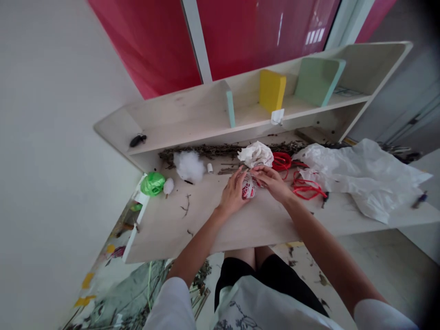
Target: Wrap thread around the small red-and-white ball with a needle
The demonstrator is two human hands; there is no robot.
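Over the desk my left hand (233, 192) curls around the left side of a small red ball wrapped in white string (249, 187). My right hand (272, 181) is closed against the ball's upper right, its fingertips bent together at the top; any fine strand between them is too small to make out. A crumpled white sheet (256, 155) lies just behind both hands. Red cord (282, 161) is bunched to the right of it, and a looser red loop (307, 189) lies beside my right wrist.
A white plastic bag (360, 176) spreads over the desk's right side. White fluff (189, 166), a small white spool (209, 168) and a green bundle (153, 184) stand left. Dry twigs (206, 150) line the back under a shelf (185, 130) with coloured dividers. Plant scraps litter the floor.
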